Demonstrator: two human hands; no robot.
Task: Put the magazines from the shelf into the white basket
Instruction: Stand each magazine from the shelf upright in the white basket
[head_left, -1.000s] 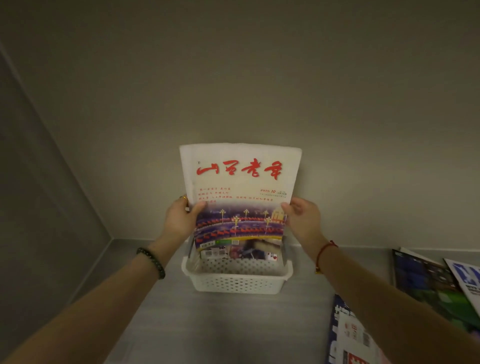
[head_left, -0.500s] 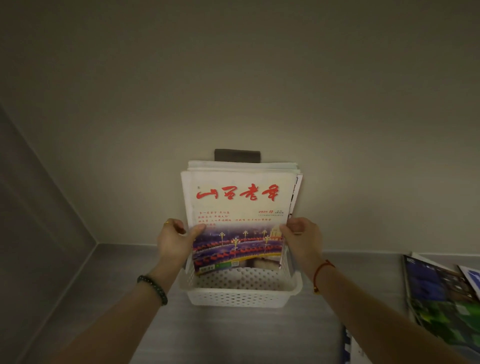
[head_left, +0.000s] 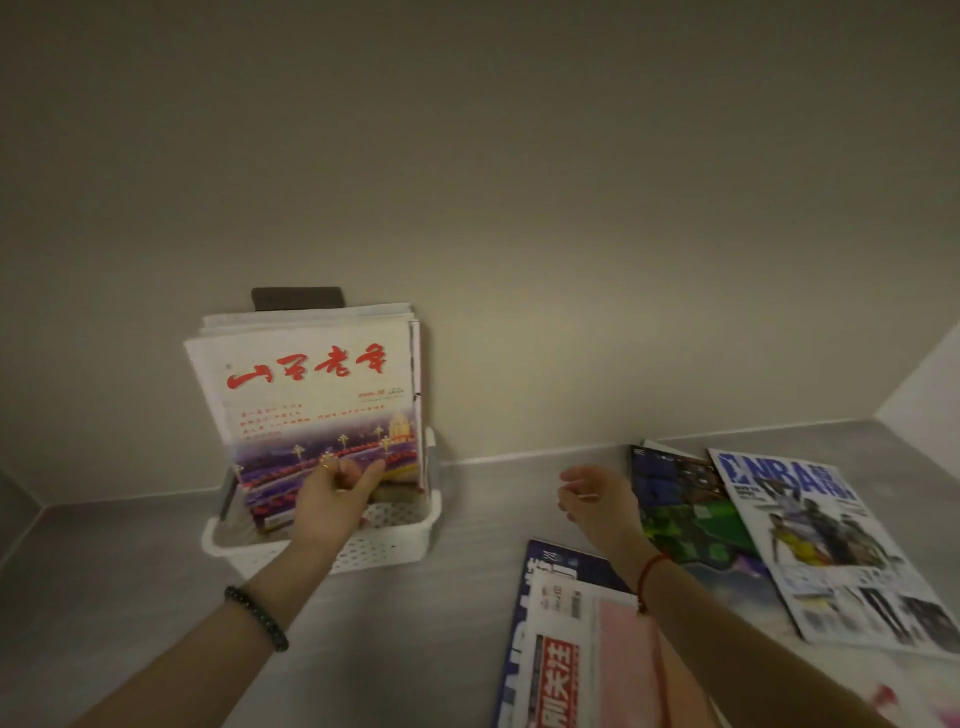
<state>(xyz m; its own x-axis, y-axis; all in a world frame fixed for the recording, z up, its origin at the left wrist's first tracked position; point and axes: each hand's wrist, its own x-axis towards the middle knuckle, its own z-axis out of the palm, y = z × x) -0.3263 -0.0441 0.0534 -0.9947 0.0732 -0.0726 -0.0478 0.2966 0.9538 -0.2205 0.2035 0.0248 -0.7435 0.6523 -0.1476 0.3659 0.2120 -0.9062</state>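
Shelf (head_left: 415, 623) space to the right of the white basket (head_left: 374, 545) is carrying the loose magazines, and the NBA magazine (head_left: 810, 545) and the dark green-covered magazine (head_left: 685, 509) are lying flat, long axes running away from the person. Nearest them is the right hand (head_left: 597, 499), its grip open and empty just left of the green cover, while the left hand (head_left: 332, 499) is pinching the red-titled magazine (head_left: 317, 395) standing upright in the basket.

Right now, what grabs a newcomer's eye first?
The magazine with red lettering standing upright in the white basket at the back wall, with the left hand touching its lower edge. Next, the NBA magazine lying flat at far right, with the right hand open just left of it.
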